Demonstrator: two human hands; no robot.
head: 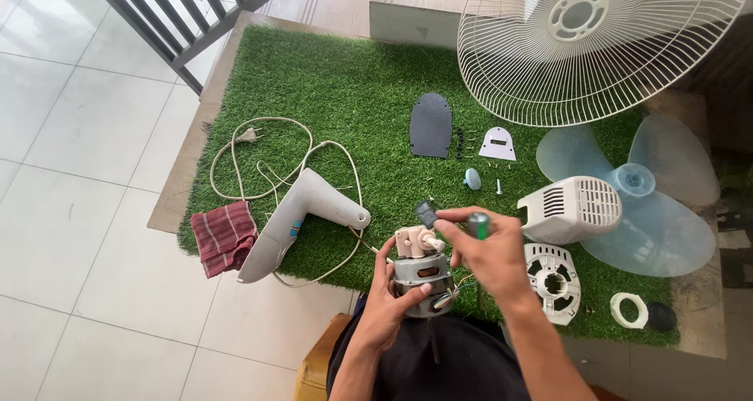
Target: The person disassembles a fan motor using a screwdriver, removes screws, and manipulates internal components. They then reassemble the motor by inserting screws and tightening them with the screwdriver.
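Hands come first, nearest the camera: the left hand (390,303) wraps its fingers around the grey metal body of a fan motor (422,272), holding it upright over the person's lap, while the right hand (488,254) is clenched about a green-handled screwdriver (478,225) and pinches a small black part (424,212) at the fingertips, just above the motor's beige gearbox top. Thin coloured wires trail from the motor's lower side. Judging by how things lie, the dismantling looks well along (the motor is already free of its housing), and what is left seems to be the motor itself. Just beyond, on the green turf mat (345,87), lie the fan's curved neck piece (302,221) with its pale power cord (267,154) looped beside it, and a red striped cloth (224,236) at the mat's left edge. To the right sit the vented rear motor cover (571,206), a round white bracket (554,279) and a white ring (629,310). Farther off are a dark mesh plate (431,125), a small white plate (497,144), a few loose screws, the translucent blue blades (635,189), and farthest the wire guard (596,44).
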